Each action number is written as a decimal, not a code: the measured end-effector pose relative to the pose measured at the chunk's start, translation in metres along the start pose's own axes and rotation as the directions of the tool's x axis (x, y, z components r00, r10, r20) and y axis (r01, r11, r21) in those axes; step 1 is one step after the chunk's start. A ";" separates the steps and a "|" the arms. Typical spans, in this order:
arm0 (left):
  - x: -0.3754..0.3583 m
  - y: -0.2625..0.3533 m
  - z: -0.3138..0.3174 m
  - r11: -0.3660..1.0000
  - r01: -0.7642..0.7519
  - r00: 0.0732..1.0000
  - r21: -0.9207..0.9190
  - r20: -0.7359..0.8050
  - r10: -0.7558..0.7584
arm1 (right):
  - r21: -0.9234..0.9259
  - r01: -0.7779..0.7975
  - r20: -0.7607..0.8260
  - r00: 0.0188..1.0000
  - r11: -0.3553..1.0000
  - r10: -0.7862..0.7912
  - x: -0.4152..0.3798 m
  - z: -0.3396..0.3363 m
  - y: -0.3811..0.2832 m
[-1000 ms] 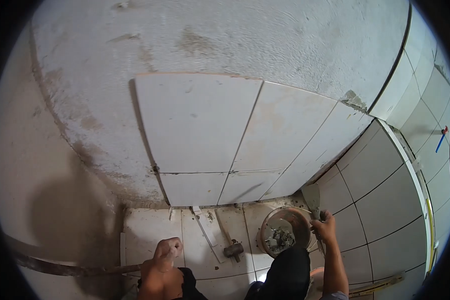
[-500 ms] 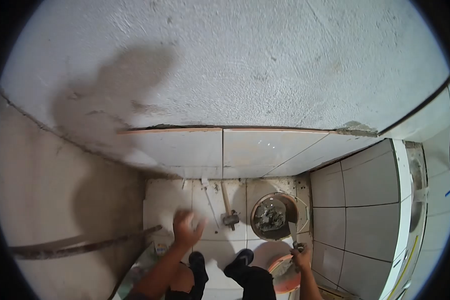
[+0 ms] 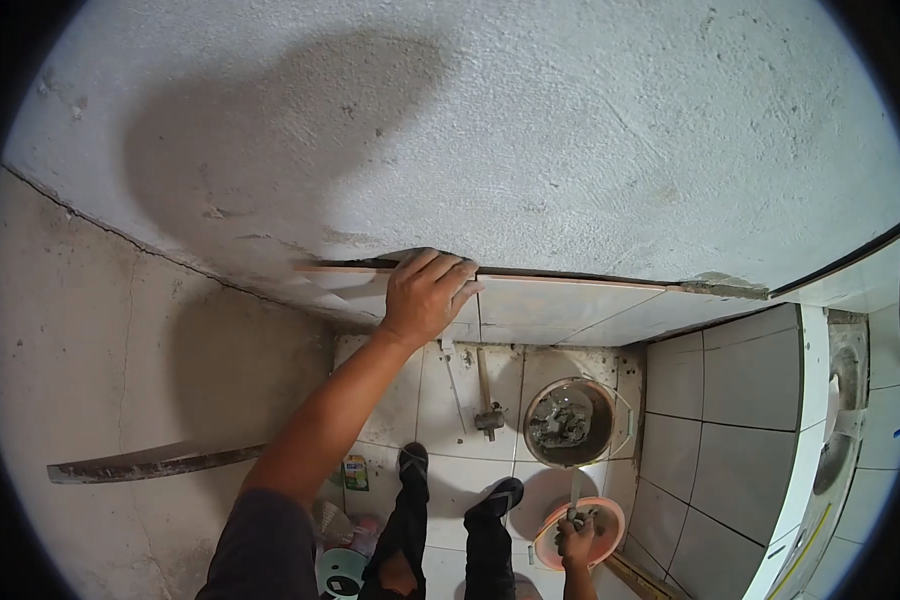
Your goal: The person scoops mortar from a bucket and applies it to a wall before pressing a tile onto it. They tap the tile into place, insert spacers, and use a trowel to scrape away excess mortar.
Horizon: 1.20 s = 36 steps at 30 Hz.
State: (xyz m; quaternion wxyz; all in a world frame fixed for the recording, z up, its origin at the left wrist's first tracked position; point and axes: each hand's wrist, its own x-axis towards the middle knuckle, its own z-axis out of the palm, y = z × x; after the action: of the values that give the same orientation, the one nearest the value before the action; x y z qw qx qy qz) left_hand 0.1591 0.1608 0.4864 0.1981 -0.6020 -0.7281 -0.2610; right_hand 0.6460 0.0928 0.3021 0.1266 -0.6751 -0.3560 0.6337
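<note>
My left hand (image 3: 426, 295) rests on the top edge of the white wall tile (image 3: 355, 285), its fingers bent over the edge near the joint with the neighbouring tile (image 3: 550, 305). At the lower right, my right hand (image 3: 576, 540) is closed round the handle of a trowel (image 3: 575, 490), above an orange basin (image 3: 617, 515). The trowel's blade points up toward a bucket (image 3: 610, 425) that holds grey mortar (image 3: 560, 420).
On the tiled floor lie a hammer (image 3: 488, 420) and a thin long tool (image 3: 454, 385). A long bar (image 3: 160, 465) juts in from the left. A green container (image 3: 342, 575) stands beside my legs. A tiled side wall (image 3: 730, 460) rises at the right.
My left hand has moved up from above the floor onto the tile's top edge. My right hand and the trowel have shifted down and slightly left, over the basin. The view has shifted.
</note>
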 end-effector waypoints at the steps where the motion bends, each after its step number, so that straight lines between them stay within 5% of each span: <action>1: 0.000 -0.001 0.001 1.000 0.012 1.000 -0.018 0.025 -0.012 | 0.016 0.017 -0.008 1.000 1.000 -0.017 -0.002 0.001 -0.004; 8: 0.004 -0.006 0.003 0.998 0.014 0.998 -0.057 0.057 -0.011 | 0.035 0.080 -0.081 0.994 0.996 -0.077 0.004 0.003 -0.003; 19: 0.014 -0.004 -0.004 0.995 0.085 0.939 -0.045 0.338 -0.065 | 0.093 -0.021 -0.008 1.000 0.995 0.022 -0.001 0.049 0.004; 36: 0.006 -0.001 0.003 0.988 0.133 0.970 -0.081 0.217 -0.113 | 0.093 0.061 -0.013 0.998 0.994 -0.060 0.004 0.036 -0.007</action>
State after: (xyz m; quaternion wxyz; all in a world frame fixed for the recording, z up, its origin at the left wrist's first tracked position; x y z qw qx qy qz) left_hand 0.1566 0.1673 0.4876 0.0742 -0.5886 -0.7679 -0.2416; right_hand 0.6100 0.0899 0.2977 0.1790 -0.6606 -0.3455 0.6420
